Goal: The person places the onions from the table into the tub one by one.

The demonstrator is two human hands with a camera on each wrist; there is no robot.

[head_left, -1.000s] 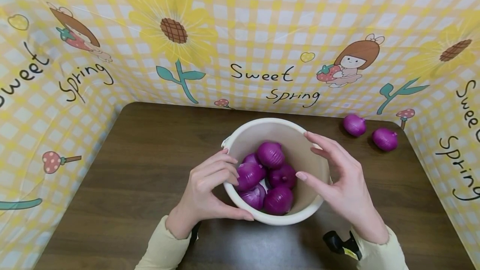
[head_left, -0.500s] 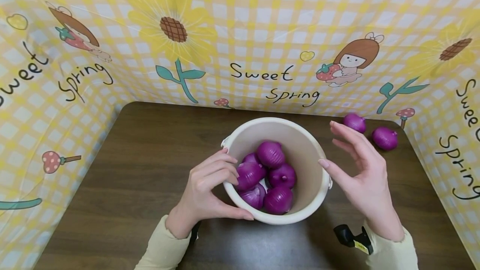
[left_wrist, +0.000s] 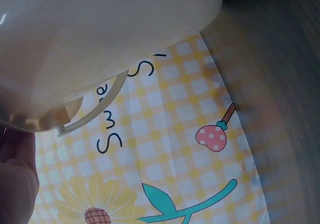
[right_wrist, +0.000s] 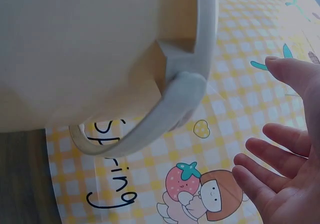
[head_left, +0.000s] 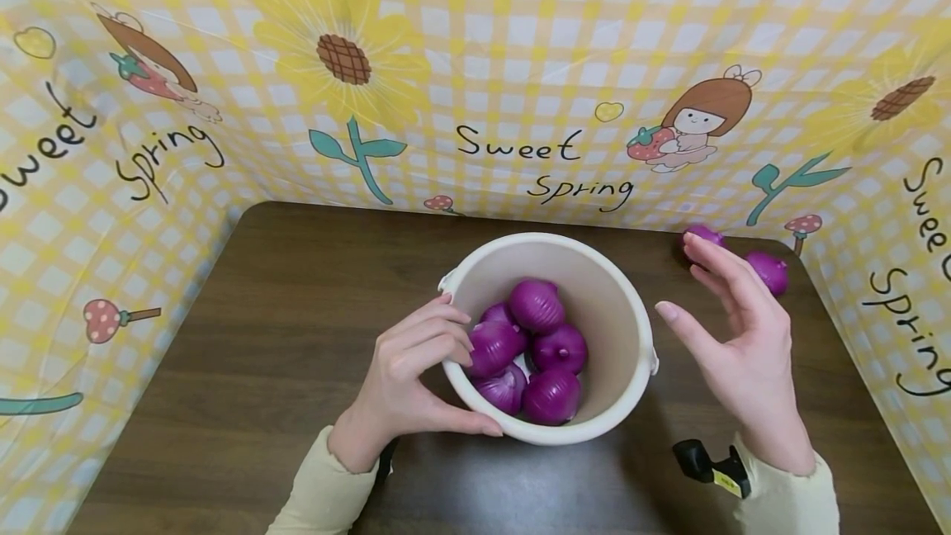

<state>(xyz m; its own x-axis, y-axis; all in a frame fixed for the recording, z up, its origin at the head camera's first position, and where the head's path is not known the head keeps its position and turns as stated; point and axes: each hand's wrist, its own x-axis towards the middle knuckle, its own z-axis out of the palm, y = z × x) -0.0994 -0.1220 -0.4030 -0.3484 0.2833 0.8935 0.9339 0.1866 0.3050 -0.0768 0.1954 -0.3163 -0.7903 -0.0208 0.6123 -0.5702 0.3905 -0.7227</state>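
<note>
A cream bucket (head_left: 641,304) stands upright at the middle of the table, with several purple onions (head_left: 552,396) lying in it. My left hand (head_left: 404,370) grips its left rim, fingers hooked inside and thumb along the front edge. To the right of the bucket, my right hand (head_left: 750,353) is apart from the rim, fingers relaxed and holding nothing. Behind that hand lie two more onions, one (head_left: 704,233) partly covered by its fingertips and the other (head_left: 770,271) beside it. In the right wrist view the bucket's handle (right_wrist: 150,129) hangs down its side.
The brown wooden table (head_left: 223,353) has rounded back corners. A yellow checked cloth (head_left: 505,48) with printed flowers and lettering encloses it at the back and both sides. A black wrist camera (head_left: 706,465) sticks out from my right cuff.
My right hand has let go of the bucket's right rim and moved rightward, towards the two onions on the table. My left hand, the bucket and its onions have stayed in place.
</note>
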